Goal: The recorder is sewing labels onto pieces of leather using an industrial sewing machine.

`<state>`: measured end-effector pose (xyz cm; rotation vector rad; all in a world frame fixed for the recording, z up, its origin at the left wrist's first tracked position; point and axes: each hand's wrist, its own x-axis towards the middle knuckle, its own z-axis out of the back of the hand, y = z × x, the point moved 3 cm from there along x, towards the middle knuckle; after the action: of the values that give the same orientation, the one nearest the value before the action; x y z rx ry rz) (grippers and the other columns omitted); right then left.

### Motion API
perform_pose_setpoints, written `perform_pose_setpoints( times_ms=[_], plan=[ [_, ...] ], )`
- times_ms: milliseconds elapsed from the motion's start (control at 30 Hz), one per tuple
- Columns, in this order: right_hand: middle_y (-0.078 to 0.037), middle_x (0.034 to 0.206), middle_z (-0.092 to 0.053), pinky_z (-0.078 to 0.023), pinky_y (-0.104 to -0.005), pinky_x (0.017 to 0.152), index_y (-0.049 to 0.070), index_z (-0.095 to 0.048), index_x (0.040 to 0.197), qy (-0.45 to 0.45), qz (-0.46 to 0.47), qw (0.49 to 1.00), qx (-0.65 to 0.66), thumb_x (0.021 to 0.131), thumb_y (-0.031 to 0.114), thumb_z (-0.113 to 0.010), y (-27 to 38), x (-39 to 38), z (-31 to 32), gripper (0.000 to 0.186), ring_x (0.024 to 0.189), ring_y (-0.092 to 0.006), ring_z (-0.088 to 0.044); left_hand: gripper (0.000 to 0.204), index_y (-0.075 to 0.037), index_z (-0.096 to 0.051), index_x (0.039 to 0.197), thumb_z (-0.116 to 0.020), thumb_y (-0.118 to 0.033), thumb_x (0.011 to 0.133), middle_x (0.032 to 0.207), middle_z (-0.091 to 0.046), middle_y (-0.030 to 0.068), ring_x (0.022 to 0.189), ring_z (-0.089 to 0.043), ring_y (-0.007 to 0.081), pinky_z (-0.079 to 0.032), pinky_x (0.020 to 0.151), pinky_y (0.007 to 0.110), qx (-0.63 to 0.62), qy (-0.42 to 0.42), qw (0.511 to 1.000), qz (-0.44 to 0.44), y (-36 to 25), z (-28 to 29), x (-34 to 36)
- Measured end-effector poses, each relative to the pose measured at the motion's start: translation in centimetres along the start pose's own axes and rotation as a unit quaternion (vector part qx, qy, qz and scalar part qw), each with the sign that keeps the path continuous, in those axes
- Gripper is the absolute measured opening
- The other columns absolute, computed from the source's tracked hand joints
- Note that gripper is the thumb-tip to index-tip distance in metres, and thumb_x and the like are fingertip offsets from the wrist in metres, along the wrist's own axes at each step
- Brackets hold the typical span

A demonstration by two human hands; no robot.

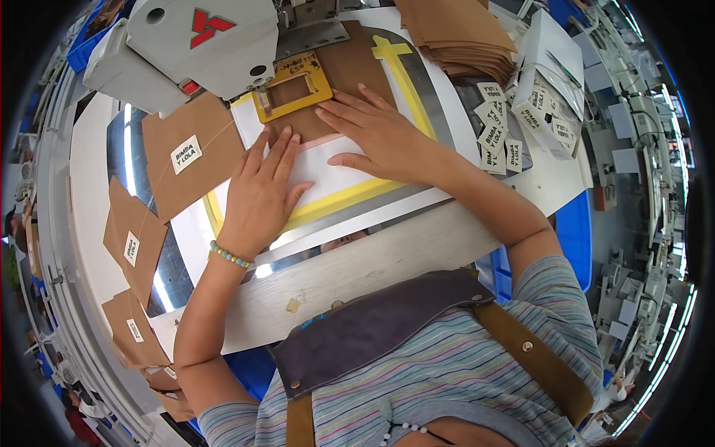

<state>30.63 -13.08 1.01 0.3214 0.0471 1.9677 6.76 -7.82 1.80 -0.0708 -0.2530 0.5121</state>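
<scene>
Several brown labelled panels (167, 138) at left look finished. Beside them, under the sewing machine (205, 52), the left hand (258, 186) lies flat, its grip open. A yellow template (298, 110) sits on the centre panel (353, 58), its window showing no label; seemingly unfinished. The right hand (378, 138) is flat too, holding nothing. Rightward, stacked panels (460, 37) and loose labels (492, 134) apparently remain.
</scene>
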Motion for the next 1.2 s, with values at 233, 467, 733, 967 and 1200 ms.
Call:
perform_pose_setpoints(
  times_ms=[233,467,733,967,1200],
  plan=[
    [-0.017,0.165,-0.05,-0.021,-0.0534,0.135,0.0,-0.049,0.16,-0.008,0.029,0.996,0.082,0.111,0.057,-0.05,-0.6,0.5,-0.3,0.075,0.158,-0.035,-0.038,0.064,-0.001,-0.058,0.152,-0.076,-0.028,0.097,0.165,-0.053,0.0111,0.15,-0.048,0.04,-0.042,0.12,0.049,0.012,-0.025,0.999,0.031,1.6,0.3,-2.1],
    [-0.015,0.166,-0.05,-0.022,-0.0537,0.134,-0.001,-0.052,0.156,0.003,-0.027,0.999,-0.025,0.112,0.054,-0.051,0.9,-2.7,1.5,0.071,0.159,-0.0315,-0.037,0.061,0.0,-0.06,0.151,-0.076,-0.027,0.098,0.164,-0.055,0.0118,0.15,-0.049,0.0403,-0.042,0.121,0.049,0.027,-0.047,0.997,0.057,1.4,0.5,-2.8],
    [-0.011,0.174,-0.038,-0.016,-0.0546,0.136,0.002,-0.044,0.163,0.018,-0.017,1.0,-0.016,0.11,0.048,-0.056,1.0,-2.1,0.5,0.071,0.165,-0.0297,-0.027,0.059,-0.001,-0.061,0.151,-0.075,-0.027,0.1,0.162,-0.057,0.0111,0.152,-0.049,0.0398,-0.043,0.12,0.048,0.047,-0.052,0.994,0.088,1.6,0.3,-3.8],
    [-0.011,0.172,-0.042,-0.019,-0.0548,0.134,0.002,-0.051,0.159,-0.011,-0.031,0.999,-0.033,0.112,0.053,-0.052,-0.1,-3.2,1.2,0.069,0.164,-0.0279,-0.028,0.058,-0.003,-0.062,0.15,-0.076,-0.024,0.099,0.16,-0.059,0.0111,0.151,-0.049,0.0401,-0.042,0.121,0.049,0.01,-0.072,0.994,0.087,2.3,0.4,-4.9],
    [-0.012,0.175,-0.036,-0.018,-0.0571,0.133,0.004,-0.045,0.163,-0.017,-0.066,0.997,-0.02,0.111,0.045,-0.055,-0.6,-4.8,1.3,0.067,0.164,-0.034,-0.026,0.064,-0.006,-0.051,0.16,-0.072,-0.014,0.1,0.163,-0.055,0.0117,0.158,-0.04,0.0375,-0.036,0.128,0.049,-0.028,-0.072,0.993,0.09,1.9,0.9,-4.1]
  ],
)
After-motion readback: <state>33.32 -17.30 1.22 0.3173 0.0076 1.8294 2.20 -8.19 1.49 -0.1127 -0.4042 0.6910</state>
